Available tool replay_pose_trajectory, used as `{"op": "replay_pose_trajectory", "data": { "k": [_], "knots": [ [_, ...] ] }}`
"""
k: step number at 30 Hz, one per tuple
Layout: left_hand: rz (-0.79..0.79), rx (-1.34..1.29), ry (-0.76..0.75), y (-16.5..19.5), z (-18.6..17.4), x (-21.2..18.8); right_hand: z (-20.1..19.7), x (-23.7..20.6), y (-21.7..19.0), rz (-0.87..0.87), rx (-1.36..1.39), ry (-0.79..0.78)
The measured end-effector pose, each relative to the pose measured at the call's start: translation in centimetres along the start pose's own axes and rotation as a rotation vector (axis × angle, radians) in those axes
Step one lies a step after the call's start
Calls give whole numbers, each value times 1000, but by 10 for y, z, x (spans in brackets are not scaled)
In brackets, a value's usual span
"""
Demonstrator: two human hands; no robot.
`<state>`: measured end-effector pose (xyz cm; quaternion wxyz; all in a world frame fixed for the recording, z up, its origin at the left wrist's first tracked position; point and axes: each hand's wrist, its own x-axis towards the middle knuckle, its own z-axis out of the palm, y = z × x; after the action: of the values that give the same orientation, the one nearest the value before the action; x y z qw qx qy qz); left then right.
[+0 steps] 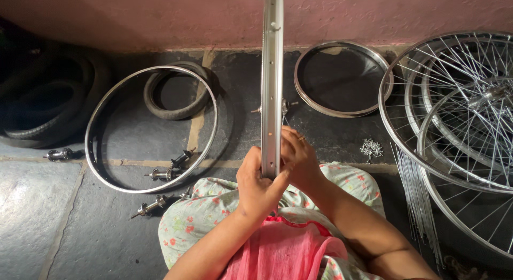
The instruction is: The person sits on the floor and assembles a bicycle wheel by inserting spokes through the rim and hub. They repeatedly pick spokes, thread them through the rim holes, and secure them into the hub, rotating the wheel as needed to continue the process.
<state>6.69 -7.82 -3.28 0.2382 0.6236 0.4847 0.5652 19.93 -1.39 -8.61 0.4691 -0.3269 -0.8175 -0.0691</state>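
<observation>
The person is holding a shiny silver metal wheel rim [272, 82] upright and edge-on, running from the lap straight up toward twelve o'clock. The left hand [256, 186] is wrapping closed around the rim's lower end from seven o'clock, while the right hand [300, 159] is pressing against its right face, fingers [293, 135] curled and seemingly pinching something small there; what it is, I cannot tell. A small chrome hub [284, 106] is showing just behind the rim at mid height, thin spokes trailing from it.

Risks, as I judge them: the rim is balancing on its edge, so a loosening left hand could let it tip toward the bare steel hoop [151, 129] at nine o'clock or the spoked wheels [454, 109] at three o'clock. Fingers are sitting close to spoke ends, so a slip could jab them. The little pile of silver nipples [371, 148] on the dark stone floor [48, 216] at four o'clock is lying loose, and a swinging rim could be scattering them among the bundle of loose spokes [417, 200].
</observation>
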Motion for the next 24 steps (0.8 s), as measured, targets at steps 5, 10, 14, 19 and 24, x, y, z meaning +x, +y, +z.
{"op": "replay_pose_trajectory", "data": {
  "k": [5, 10, 14, 19, 24],
  "knots": [
    [93, -2, -15, 3, 0, 3, 3, -18, 17, 122, 51, 23],
    [104, 27, -141, -1, 2, 7, 5, -48, 51, 400, 158, 8],
    [114, 15, -148, -3, 6, 2, 11, -60, 64, 354, 223, 90],
    [146, 11, -138, -2, 10, 2, 19, -37, 64, 336, 152, 139],
    [264, 1, -103, -4, 7, 4, 17, -10, 47, 248, -119, 70]
  ]
}}
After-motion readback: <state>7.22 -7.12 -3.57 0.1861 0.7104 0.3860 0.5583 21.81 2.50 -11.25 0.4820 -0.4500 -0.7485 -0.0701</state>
